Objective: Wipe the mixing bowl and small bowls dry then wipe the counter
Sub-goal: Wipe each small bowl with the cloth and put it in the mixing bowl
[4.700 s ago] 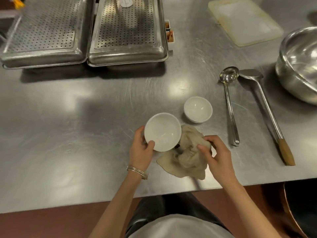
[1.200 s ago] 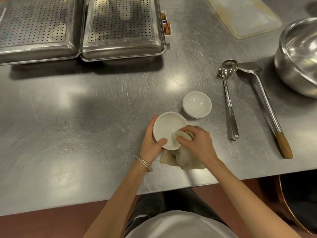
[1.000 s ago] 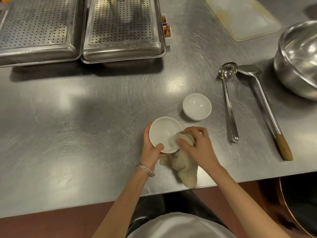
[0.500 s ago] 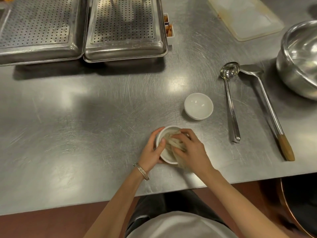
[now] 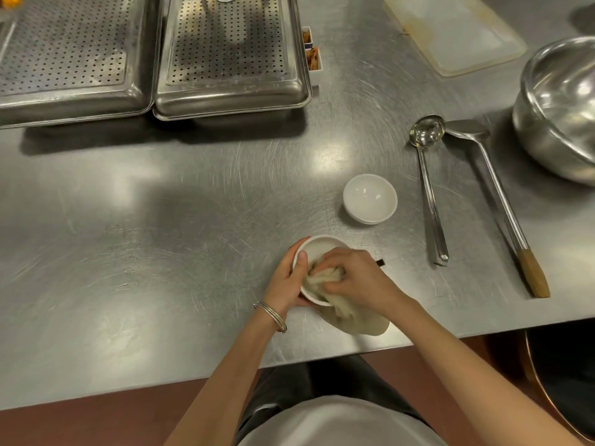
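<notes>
Cloth now bunched inside small bowl, right hand pinching it; left hand still gripping rim

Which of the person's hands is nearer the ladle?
Right. The right hand presses the cloth in the held bowl, left of the ladle; the left hand grips that bowl's farther side.
</notes>
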